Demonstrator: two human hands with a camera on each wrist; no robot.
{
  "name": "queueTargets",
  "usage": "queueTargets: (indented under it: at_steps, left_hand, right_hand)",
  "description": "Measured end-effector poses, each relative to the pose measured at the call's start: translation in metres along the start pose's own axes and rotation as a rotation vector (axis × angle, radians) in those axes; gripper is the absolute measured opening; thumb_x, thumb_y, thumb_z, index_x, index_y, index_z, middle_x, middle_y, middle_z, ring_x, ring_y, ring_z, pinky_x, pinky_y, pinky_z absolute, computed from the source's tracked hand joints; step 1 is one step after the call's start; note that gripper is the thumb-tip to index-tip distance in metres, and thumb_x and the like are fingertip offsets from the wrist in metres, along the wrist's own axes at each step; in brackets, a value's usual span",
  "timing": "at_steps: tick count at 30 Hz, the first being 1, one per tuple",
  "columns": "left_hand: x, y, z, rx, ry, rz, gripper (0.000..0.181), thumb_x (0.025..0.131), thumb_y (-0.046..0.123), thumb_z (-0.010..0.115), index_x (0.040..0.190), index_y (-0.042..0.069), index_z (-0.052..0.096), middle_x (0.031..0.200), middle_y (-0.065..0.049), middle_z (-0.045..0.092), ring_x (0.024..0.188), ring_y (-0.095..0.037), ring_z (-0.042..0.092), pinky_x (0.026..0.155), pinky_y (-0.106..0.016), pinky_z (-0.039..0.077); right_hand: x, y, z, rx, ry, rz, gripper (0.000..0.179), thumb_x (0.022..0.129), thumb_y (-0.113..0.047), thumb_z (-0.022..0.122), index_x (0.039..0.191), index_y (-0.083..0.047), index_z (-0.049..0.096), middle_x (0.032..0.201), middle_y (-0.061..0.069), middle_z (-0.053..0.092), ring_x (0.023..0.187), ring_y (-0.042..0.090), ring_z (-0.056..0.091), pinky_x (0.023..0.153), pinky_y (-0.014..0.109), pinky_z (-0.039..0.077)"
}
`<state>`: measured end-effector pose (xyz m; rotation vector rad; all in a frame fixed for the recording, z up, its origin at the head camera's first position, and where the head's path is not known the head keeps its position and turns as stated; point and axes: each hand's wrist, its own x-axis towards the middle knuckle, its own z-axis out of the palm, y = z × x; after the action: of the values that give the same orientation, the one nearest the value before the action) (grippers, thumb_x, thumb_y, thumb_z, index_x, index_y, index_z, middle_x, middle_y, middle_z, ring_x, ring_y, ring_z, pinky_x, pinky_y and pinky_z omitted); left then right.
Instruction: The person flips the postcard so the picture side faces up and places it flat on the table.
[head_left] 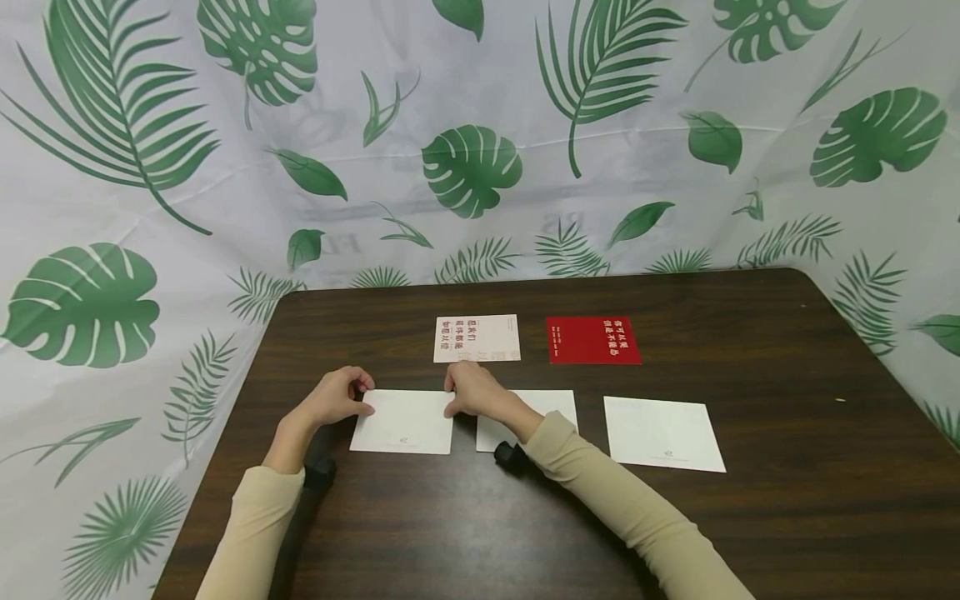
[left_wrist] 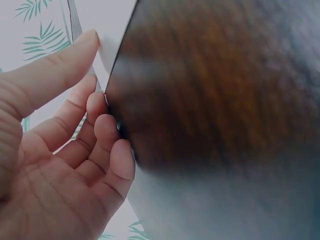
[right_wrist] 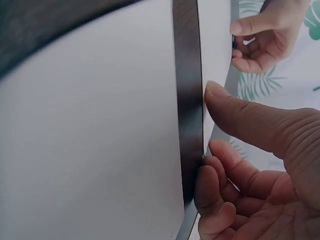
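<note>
A blank white card point(head_left: 405, 422) with a small grey mark near its front edge lies at the left of a row of three. My left hand point(head_left: 339, 395) holds its far left corner; in the left wrist view the thumb point(left_wrist: 75, 57) touches the card's edge and the other fingers curl by the corner. At the far right corner my right hand point(head_left: 480, 392) grips the same card, thumb point(right_wrist: 235, 112) along the side edge. My right hand and forearm reach over the middle white card point(head_left: 551, 406), hiding part of it.
Another white card point(head_left: 663, 433) lies to the right. Behind the row are a white card with red writing point(head_left: 480, 335) and a red card with white writing point(head_left: 588, 340). All rest on a dark wooden table point(head_left: 420, 533), with a leaf-patterned cloth point(head_left: 510, 242) hanging behind.
</note>
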<state>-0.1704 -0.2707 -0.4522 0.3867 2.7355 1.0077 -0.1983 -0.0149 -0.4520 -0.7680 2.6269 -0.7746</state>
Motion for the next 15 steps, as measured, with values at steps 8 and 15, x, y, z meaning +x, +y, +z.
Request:
queueTargets:
  at_steps: [8, 15]
  left_hand:
    - [-0.0016, 0.0017, -0.0009, 0.017, -0.002, 0.016, 0.027, 0.071, 0.000, 0.077, 0.090, -0.003, 0.058, 0.085, -0.012, 0.053, 0.076, -0.023, 0.047, 0.067, -0.034, 0.041]
    - [-0.0048, 0.0029, 0.0010, 0.049, 0.059, -0.044, 0.030, 0.069, 0.003, 0.080, 0.091, -0.005, 0.061, 0.086, -0.012, 0.055, 0.076, -0.022, 0.050, 0.069, -0.035, 0.044]
  right_hand:
    - [-0.0013, -0.0038, 0.0013, -0.025, 0.000, 0.034, 0.029, 0.067, -0.012, 0.084, 0.083, -0.003, 0.062, 0.081, 0.003, 0.060, 0.069, 0.015, 0.051, 0.066, 0.029, 0.046]
    - [-0.0014, -0.0049, 0.0017, -0.042, 0.010, 0.036, 0.027, 0.066, -0.012, 0.084, 0.080, -0.005, 0.062, 0.078, 0.001, 0.060, 0.067, 0.016, 0.053, 0.065, 0.030, 0.046]
